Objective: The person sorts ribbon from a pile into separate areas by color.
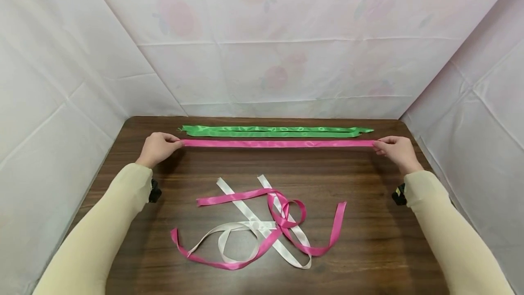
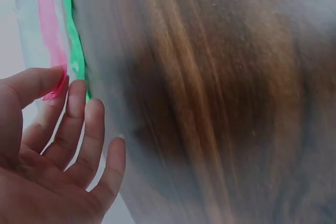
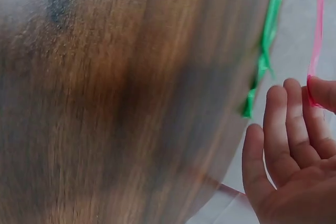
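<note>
A pink ribbon (image 1: pixel 278 143) is stretched straight from side to side between my two hands. My left hand (image 1: pixel 158 148) pinches its left end between thumb and forefinger, and in the left wrist view the other fingers of the hand (image 2: pixel 68 145) are loosely spread. At the other end my right hand (image 1: pixel 395 151) pinches the ribbon; the right wrist view shows the thumb over the pink end (image 3: pixel 315 85). Just behind it, near the table's back edge, lies a green ribbon (image 1: pixel 266 134) folded lengthwise in long strips.
On the brown wooden table (image 1: pixel 348 176), nearer to me, lie loose pink ribbons (image 1: pixel 245 265) and white ribbons (image 1: pixel 241 204), curled and crossing one another. White cloth (image 1: pixel 262 72) with faded prints hangs behind the table, and more cloth hangs at both sides.
</note>
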`<action>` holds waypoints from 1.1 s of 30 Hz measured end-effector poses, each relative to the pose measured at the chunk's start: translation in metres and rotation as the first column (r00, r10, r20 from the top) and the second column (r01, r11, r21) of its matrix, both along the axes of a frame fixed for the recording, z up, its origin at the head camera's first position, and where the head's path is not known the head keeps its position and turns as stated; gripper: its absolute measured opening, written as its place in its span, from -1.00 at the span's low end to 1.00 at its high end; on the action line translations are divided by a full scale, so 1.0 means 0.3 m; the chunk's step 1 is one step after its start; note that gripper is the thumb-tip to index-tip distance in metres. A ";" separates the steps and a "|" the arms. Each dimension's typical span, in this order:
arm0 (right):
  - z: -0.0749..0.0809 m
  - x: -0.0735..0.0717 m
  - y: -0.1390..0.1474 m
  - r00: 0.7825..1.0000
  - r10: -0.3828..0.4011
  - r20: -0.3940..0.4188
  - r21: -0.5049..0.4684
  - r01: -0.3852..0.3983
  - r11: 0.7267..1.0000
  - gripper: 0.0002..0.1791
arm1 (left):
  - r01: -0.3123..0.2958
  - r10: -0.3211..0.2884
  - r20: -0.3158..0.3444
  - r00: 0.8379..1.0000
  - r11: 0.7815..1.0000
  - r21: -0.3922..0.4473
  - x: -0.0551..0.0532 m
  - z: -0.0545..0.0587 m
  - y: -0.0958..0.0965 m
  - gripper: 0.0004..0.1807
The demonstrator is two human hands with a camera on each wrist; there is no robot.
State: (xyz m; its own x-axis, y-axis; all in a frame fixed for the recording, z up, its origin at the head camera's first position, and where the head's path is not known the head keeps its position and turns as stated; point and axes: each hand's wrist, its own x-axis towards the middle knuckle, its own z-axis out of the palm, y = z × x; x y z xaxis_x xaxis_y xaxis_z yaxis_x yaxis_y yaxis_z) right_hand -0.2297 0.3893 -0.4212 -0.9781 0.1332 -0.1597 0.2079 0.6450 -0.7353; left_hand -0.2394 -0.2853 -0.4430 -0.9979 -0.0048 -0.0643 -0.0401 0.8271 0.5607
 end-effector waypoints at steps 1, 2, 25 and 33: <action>-0.008 -0.008 -0.004 1.000 -0.005 0.000 0.027 0.005 1.000 -0.46 | -0.007 0.007 0.000 1.000 1.000 -0.002 -0.003 -0.003 0.003 -0.57; -0.016 -0.015 -0.008 1.000 -0.011 -0.003 0.051 0.011 0.999 -0.46 | -0.011 0.011 0.000 1.000 1.000 -0.003 -0.006 -0.006 0.005 -0.57; -0.119 -0.056 -0.082 0.994 -0.079 0.071 0.320 0.052 0.946 -0.51 | -0.115 0.122 0.115 0.986 0.991 -0.066 -0.039 -0.015 0.026 -0.60; -0.124 -0.056 -0.087 0.994 -0.091 0.058 0.326 0.067 0.943 -0.55 | -0.116 0.127 0.173 0.977 0.991 -0.073 -0.036 0.009 0.029 -0.57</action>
